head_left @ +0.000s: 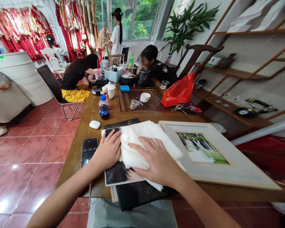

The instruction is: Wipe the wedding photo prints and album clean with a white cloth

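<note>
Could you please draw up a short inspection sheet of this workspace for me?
Surface: wooden table, its near end stacked with boards.
Job's things: white towel lying over a dark photo panel, beside a white-framed photograph.
Clutter: phone showing a timer, white earbud case, cola bottle, red plastic bag, keys.
Hands: left hand flat on the towel's edge; right hand spread on top of the towel.
Cables: nothing seen.
Surroundings: red gowns on a rack, wooden shelves, red tile floor, co-worker bending at the table's far end.
</note>
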`<state>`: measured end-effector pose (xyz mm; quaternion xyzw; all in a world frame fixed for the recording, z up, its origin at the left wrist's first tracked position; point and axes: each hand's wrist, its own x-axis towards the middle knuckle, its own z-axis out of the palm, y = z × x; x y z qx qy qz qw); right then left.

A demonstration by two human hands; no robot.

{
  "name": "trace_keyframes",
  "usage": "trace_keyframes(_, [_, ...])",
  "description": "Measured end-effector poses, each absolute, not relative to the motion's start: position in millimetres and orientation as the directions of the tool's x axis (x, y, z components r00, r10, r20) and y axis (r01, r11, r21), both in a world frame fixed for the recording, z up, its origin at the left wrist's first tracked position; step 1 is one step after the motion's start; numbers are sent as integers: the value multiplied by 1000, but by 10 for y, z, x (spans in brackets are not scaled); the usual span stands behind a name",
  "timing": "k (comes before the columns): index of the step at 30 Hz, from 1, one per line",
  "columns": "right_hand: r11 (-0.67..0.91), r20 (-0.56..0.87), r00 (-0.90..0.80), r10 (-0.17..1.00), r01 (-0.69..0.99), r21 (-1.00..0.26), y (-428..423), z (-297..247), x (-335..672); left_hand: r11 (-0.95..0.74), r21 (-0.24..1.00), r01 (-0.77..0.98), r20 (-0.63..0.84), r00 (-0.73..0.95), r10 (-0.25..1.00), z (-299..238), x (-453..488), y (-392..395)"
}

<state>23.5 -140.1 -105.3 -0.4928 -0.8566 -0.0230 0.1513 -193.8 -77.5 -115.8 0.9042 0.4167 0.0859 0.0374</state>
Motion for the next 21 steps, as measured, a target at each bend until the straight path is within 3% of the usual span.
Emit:
trace_keyframes(3, [518, 245, -477, 844, 843, -144, -1382, -1032, 221, -653, 143, 744, 131, 640, 757, -1162, -1944, -765])
trace_keyframes(13, [318, 269, -289, 919, 946, -68, -1167, -1082, 536, -647, 144, 749, 133, 633, 763, -1179, -1951, -771])
trace_keyframes(21, [499, 196, -476, 857, 862, -88, -1123, -993, 274, -659, 154, 736, 152, 641, 752, -1179, -1955, -769])
